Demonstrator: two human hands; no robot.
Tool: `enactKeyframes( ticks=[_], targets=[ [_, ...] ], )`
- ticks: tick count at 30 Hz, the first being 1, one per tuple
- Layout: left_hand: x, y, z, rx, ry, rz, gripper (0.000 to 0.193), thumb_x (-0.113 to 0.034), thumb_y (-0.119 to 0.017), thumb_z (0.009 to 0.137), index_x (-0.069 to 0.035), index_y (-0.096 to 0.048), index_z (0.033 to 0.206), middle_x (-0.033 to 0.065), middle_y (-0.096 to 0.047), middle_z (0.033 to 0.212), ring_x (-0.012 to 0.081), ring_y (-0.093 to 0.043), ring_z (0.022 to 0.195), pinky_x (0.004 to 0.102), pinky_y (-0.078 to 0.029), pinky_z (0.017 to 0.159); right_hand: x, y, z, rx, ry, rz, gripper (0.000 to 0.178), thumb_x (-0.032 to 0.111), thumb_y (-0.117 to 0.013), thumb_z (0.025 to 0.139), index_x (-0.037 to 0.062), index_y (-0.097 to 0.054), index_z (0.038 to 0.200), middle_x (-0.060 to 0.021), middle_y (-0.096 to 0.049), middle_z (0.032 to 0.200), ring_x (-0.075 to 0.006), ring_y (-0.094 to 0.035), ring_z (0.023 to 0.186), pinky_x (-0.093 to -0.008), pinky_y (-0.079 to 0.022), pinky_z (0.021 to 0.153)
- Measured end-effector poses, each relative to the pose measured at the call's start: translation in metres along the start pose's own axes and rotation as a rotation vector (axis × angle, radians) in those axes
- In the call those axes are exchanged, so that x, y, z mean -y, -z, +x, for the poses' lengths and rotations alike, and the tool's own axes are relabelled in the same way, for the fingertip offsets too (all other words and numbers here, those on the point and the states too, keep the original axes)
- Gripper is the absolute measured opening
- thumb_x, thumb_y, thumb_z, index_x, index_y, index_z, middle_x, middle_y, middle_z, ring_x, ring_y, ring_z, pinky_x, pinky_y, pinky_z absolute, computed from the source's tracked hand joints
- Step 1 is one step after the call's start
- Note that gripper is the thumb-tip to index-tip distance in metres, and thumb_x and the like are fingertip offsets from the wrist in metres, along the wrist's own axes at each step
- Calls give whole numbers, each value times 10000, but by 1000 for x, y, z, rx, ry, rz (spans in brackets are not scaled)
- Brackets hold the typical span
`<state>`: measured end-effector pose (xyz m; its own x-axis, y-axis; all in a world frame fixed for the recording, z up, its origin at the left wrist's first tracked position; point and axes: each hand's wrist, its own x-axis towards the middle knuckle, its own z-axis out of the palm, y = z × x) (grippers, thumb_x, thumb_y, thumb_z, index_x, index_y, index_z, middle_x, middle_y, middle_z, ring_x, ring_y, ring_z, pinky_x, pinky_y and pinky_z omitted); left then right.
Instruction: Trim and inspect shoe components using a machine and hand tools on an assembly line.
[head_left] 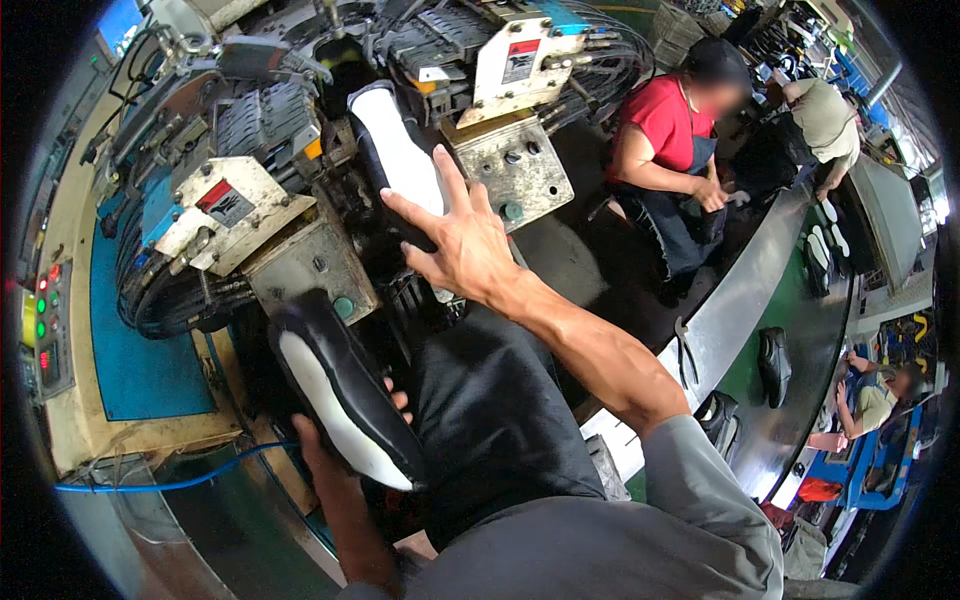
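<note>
My left hand (328, 468) grips a black shoe upper (340, 400), its thumb on one side and fingertips on the other. The upper is bottom up, showing a long white insole. My right hand (460, 232) rests with fingers spread on a second black shoe upper (392, 135), also with its white underside up. That one sits in the gap between two halves of a lasting machine (250, 200); what supports it underneath is hidden.
A control panel with lit buttons (52, 330) is at the left. On the right, a metal-edged conveyor (740, 290) carries a black shoe (774, 366), pincers (685, 352) and several white-soled uppers. A person in red (655, 150) sits beyond; others work farther off. A blue hose (190, 484) runs lower left.
</note>
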<state>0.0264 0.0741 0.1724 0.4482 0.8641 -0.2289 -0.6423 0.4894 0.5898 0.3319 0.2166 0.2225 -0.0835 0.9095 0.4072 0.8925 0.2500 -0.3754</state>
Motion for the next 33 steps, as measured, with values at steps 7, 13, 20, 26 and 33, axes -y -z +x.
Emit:
enactKeyframes(
  ticks=[7, 13, 20, 26, 33],
  targets=[
    [54, 54, -49, -144, 69, -195, 1024, -768, -509, 1013, 21, -360, 1649, 351, -605, 1459, 516, -673, 1260, 669, -529, 1096, 6, -29, 8, -16, 13, -24, 761, 309, -818, 867, 363, -567, 1583, -350, -216, 1731, -614, -452, 1410, -617, -478, 1167],
    [71, 34, -45, -292, 133, -138, 938, -751, -435, 1052, 23, -444, 1581, 313, -679, 1351, 471, -721, 1145, 592, -589, 1001, -3, -39, 4, -156, 231, -111, 751, 276, -804, 867, 177, -569, 1573, -331, -355, 1678, -534, -350, 1556, -591, -295, 1309],
    [84, 33, -15, -302, 217, -80, 869, -692, -408, 1080, 40, -485, 1542, 297, -695, 1320, 476, -717, 1144, 598, -576, 1019, -1, -52, 49, -163, 203, -127, 781, 318, -836, 871, 173, -552, 1584, -308, -422, 1632, -502, -356, 1557, -571, -271, 1320],
    [91, 42, 10, -281, 255, -55, 858, -664, -418, 1088, 46, -464, 1567, 311, -683, 1359, 488, -709, 1176, 597, -572, 1039, -15, -69, 130, -248, 253, -267, 751, 353, -810, 879, 142, -583, 1563, -327, -508, 1565, -490, -425, 1521, -556, -316, 1293],
    [97, 61, 35, -385, 223, 44, 734, -546, -427, 1127, 67, -511, 1521, 311, -707, 1323, 467, -727, 1141, 565, -587, 1012, -14, -88, 170, -493, 277, -161, 458, 259, -567, 1007, 102, -702, 1415, -361, -586, 1475, -506, -499, 1458, -576, -309, 1282]
  ],
)
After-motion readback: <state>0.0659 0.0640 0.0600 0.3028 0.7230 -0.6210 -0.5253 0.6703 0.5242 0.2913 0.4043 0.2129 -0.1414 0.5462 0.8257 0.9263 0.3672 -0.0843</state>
